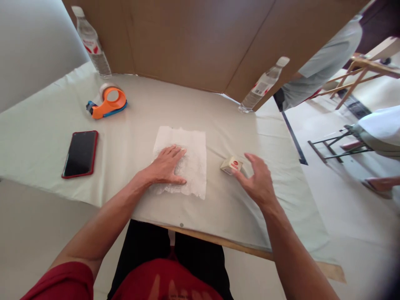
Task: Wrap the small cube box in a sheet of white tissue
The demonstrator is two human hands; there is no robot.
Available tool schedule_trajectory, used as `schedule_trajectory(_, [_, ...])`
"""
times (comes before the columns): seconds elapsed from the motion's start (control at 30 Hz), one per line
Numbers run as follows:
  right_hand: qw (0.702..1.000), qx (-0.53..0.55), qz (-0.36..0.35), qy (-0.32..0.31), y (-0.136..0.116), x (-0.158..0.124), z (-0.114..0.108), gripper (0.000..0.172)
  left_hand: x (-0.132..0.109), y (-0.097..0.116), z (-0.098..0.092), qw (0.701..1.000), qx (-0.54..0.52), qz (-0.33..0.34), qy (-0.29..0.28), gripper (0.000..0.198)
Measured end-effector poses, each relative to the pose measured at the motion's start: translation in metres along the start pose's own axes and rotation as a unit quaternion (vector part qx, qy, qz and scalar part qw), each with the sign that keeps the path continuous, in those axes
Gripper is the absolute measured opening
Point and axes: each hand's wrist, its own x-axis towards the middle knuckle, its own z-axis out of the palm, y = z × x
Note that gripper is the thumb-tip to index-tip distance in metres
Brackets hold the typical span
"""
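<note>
A sheet of bubble wrap (195,160) lies flat on the cloth-covered table, its edges ragged. My left hand (167,166) rests on it, palm down with fingers spread. To the right of the sheet sits a small cream box (231,164) with a red mark on it. Beside the box, my right hand (258,179) has thumb and fingers apart. Its thumb is by the box's lower right corner; whether it touches I cannot tell.
A phone (80,153) in a red case and an orange tape dispenser (109,101) lie at left. Two water bottles (93,46) (262,86) stand against a cardboard panel (187,41) at the back. Other people sit beyond the table's right edge.
</note>
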Motion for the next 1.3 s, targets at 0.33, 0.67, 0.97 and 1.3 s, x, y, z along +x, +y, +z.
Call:
schedule_trajectory(0.33, [0.937, 0.03, -0.216, -0.274, -0.105, 0.006, 0.05, 0.086, 0.005, -0.006, 0.011, 0.998, 0.053, -0.014, 0.038, 0.117])
schedule_trajectory(0.67, [0.931, 0.005, -0.168, -0.324, -0.094, 0.003, 0.064, 0.099, 0.003, -0.02, 0.0, 0.998, -0.006, -0.015, 0.057, 0.099])
schedule_trajectory(0.97, [0.935, 0.026, -0.164, -0.312, -0.098, 0.004, 0.068, 0.095, -0.045, 0.04, -0.019, 0.996, 0.076, -0.003, 0.041, 0.05])
schedule_trajectory(1.3, [0.986, 0.051, -0.116, -0.107, -0.029, 0.015, 0.008, 0.062, -0.072, 0.045, 0.039, 0.991, 0.078, 0.001, 0.111, 0.058])
